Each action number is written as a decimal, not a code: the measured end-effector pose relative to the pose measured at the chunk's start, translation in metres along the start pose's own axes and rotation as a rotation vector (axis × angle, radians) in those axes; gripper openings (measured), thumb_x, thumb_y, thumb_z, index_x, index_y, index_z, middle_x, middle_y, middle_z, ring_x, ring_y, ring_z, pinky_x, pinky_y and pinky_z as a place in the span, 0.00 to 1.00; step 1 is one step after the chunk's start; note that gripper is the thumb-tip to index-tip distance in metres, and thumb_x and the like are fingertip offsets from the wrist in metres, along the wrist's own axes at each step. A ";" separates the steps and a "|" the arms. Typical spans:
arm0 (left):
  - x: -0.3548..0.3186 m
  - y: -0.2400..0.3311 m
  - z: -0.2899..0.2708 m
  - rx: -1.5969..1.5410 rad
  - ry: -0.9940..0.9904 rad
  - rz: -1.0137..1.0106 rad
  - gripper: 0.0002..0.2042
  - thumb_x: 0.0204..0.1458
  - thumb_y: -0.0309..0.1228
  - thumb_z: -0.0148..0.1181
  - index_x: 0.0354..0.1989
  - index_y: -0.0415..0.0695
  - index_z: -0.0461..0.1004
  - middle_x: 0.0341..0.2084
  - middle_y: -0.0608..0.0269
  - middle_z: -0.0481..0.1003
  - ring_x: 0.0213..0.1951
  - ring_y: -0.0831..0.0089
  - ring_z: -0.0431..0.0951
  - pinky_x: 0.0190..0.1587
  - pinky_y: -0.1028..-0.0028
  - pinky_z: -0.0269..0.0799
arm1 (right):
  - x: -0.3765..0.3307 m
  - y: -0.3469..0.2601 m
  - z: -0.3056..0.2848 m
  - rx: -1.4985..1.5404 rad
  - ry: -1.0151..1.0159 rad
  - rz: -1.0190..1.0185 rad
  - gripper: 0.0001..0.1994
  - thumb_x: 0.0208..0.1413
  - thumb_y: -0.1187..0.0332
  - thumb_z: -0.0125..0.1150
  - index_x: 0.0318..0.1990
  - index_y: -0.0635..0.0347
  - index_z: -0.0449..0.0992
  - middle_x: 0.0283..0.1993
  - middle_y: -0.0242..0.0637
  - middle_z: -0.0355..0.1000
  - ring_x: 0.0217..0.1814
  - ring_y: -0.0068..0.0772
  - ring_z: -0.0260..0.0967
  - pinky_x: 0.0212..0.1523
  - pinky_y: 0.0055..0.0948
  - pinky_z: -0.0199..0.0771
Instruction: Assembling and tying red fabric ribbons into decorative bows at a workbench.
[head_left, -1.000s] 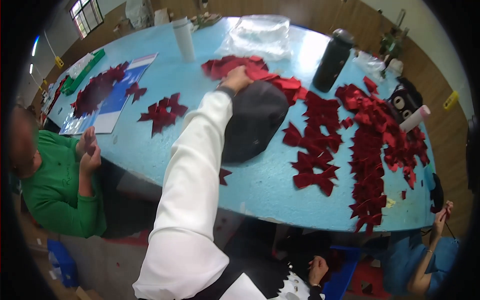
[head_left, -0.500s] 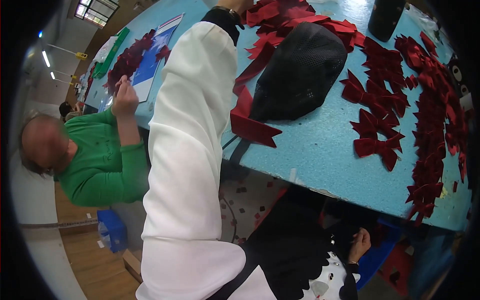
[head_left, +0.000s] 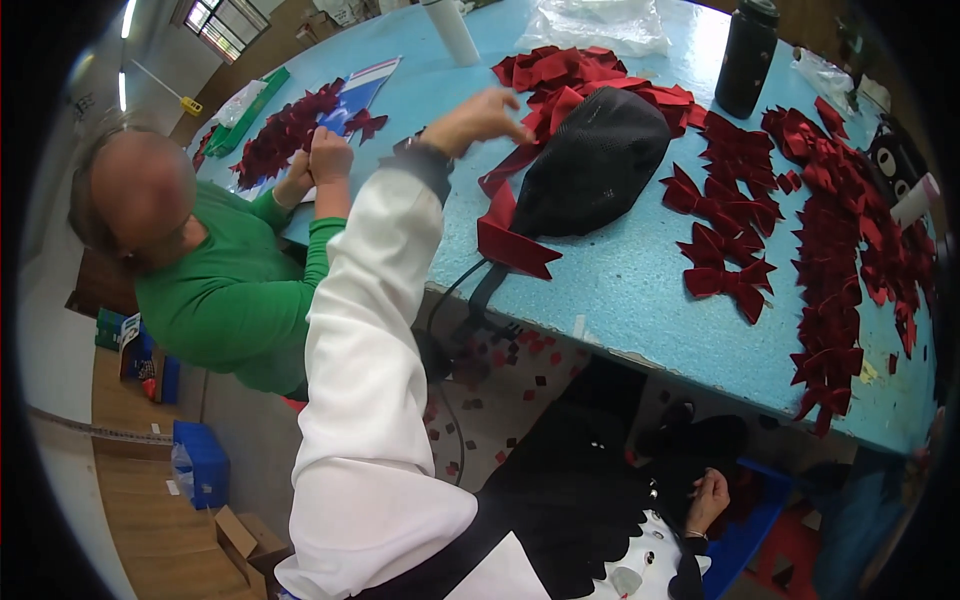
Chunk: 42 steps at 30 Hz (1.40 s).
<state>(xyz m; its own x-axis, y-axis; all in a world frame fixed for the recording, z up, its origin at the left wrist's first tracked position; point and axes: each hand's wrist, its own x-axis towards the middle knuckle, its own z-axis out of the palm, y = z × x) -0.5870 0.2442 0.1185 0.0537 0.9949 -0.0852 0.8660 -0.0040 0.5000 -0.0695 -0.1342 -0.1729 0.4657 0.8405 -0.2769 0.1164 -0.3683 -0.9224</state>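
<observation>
My left hand [head_left: 478,122], at the end of a white sleeve, hovers over the table with its fingers apart and nothing seen in it. Right beside its fingertips lies a heap of cut dark red ribbon strips [head_left: 560,75]. A loose red ribbon [head_left: 515,245] hangs along the side of a rounded black mesh-covered object [head_left: 600,165] to the hand's right. Low in my lap rests my right hand [head_left: 710,500], its fingers curled; whatever they hold, if anything, is hidden.
Finished red bows [head_left: 735,275] lie in rows on the blue table [head_left: 600,290]. A black bottle [head_left: 747,60] and a white bottle [head_left: 452,35] stand farther back. At the left a person in green [head_left: 240,290] handles bows. A blue bin [head_left: 750,525] sits below the table edge.
My left hand has drawn back toward me from the far side of the ribbon heap. The person in green has brought both hands together. My right hand stays in my lap.
</observation>
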 end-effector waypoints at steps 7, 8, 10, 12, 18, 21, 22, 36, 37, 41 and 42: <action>-0.031 -0.043 0.057 0.332 0.139 -0.122 0.16 0.37 0.36 0.67 0.28 0.34 0.75 0.21 0.54 0.75 0.25 0.70 0.76 0.28 0.71 0.72 | -0.010 0.003 -0.003 0.094 0.044 -0.013 0.08 0.58 0.66 0.52 0.36 0.61 0.74 0.20 0.27 0.66 0.16 0.12 0.56 0.16 0.14 0.55; -0.023 -0.072 0.063 0.335 0.154 -0.114 0.16 0.37 0.36 0.67 0.28 0.34 0.75 0.21 0.54 0.75 0.25 0.70 0.76 0.28 0.71 0.72 | -0.010 0.004 -0.001 0.108 0.033 -0.023 0.08 0.58 0.67 0.52 0.36 0.61 0.74 0.20 0.27 0.66 0.16 0.12 0.56 0.16 0.14 0.56; -0.017 -0.131 0.047 0.480 0.058 0.145 0.11 0.38 0.36 0.62 0.25 0.41 0.76 0.23 0.48 0.75 0.28 0.55 0.77 0.29 0.62 0.73 | -0.009 0.005 0.006 0.138 -0.003 -0.042 0.07 0.58 0.67 0.52 0.35 0.61 0.74 0.20 0.27 0.66 0.16 0.12 0.55 0.16 0.14 0.57; -0.012 -0.126 0.032 0.327 0.222 0.151 0.08 0.40 0.35 0.60 0.24 0.44 0.76 0.22 0.52 0.75 0.27 0.56 0.77 0.28 0.62 0.72 | -0.014 0.003 0.002 0.147 0.034 -0.055 0.07 0.58 0.68 0.52 0.35 0.62 0.74 0.20 0.27 0.66 0.16 0.13 0.56 0.16 0.14 0.58; -0.019 -0.051 -0.072 0.117 0.848 0.439 0.04 0.47 0.31 0.54 0.25 0.48 0.74 0.20 0.59 0.74 0.25 0.64 0.76 0.28 0.67 0.71 | -0.017 -0.001 0.001 0.132 0.050 -0.095 0.06 0.57 0.70 0.53 0.35 0.64 0.74 0.20 0.29 0.67 0.16 0.14 0.58 0.17 0.14 0.59; -0.068 0.057 -0.091 -1.121 0.653 0.163 0.05 0.52 0.28 0.52 0.29 0.44 0.75 0.22 0.62 0.75 0.25 0.70 0.76 0.28 0.71 0.71 | -0.020 -0.001 -0.001 0.163 0.036 -0.087 0.06 0.57 0.71 0.53 0.34 0.64 0.74 0.21 0.30 0.68 0.17 0.15 0.59 0.18 0.15 0.60; -0.089 0.078 -0.088 -1.085 0.565 0.244 0.06 0.53 0.28 0.52 0.32 0.41 0.75 0.24 0.63 0.76 0.26 0.73 0.76 0.29 0.74 0.72 | -0.020 -0.003 -0.001 0.179 0.021 -0.085 0.06 0.57 0.71 0.53 0.34 0.64 0.74 0.21 0.30 0.69 0.17 0.15 0.60 0.18 0.15 0.60; -0.226 0.235 0.138 -1.086 -0.723 0.624 0.10 0.51 0.18 0.53 0.42 0.33 0.73 0.34 0.59 0.77 0.33 0.77 0.77 0.37 0.79 0.73 | -0.054 -0.234 0.010 0.786 -0.461 -0.642 0.32 0.53 0.54 0.59 0.58 0.69 0.58 0.52 0.47 0.66 0.56 0.36 0.64 0.58 0.34 0.62; -0.225 0.239 0.152 -1.041 -0.664 0.661 0.09 0.51 0.17 0.53 0.41 0.32 0.73 0.34 0.58 0.77 0.34 0.76 0.77 0.37 0.77 0.74 | -0.056 -0.235 0.005 0.782 -0.409 -0.626 0.32 0.53 0.54 0.59 0.58 0.69 0.58 0.52 0.47 0.66 0.56 0.36 0.64 0.58 0.34 0.62; -0.222 0.239 0.195 -1.030 -0.575 0.663 0.09 0.51 0.16 0.52 0.40 0.32 0.74 0.32 0.60 0.77 0.33 0.77 0.77 0.37 0.78 0.74 | -0.061 -0.220 -0.011 0.680 -0.563 -0.454 0.30 0.50 0.59 0.64 0.55 0.69 0.61 0.48 0.46 0.69 0.51 0.33 0.68 0.53 0.30 0.66; -0.224 0.241 0.199 -1.032 -0.584 0.651 0.09 0.51 0.16 0.52 0.40 0.32 0.74 0.32 0.60 0.77 0.33 0.77 0.77 0.37 0.78 0.74 | -0.063 -0.216 -0.014 0.651 -0.607 -0.369 0.28 0.49 0.62 0.65 0.53 0.69 0.63 0.46 0.45 0.70 0.49 0.32 0.69 0.51 0.28 0.68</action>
<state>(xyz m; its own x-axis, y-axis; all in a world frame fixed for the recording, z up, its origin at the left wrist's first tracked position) -0.2914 0.0001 0.0862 0.7334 0.6524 0.1913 -0.1485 -0.1209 0.9815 -0.1113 -0.1130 0.0477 -0.0569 0.9889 0.1372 -0.4295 0.0998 -0.8975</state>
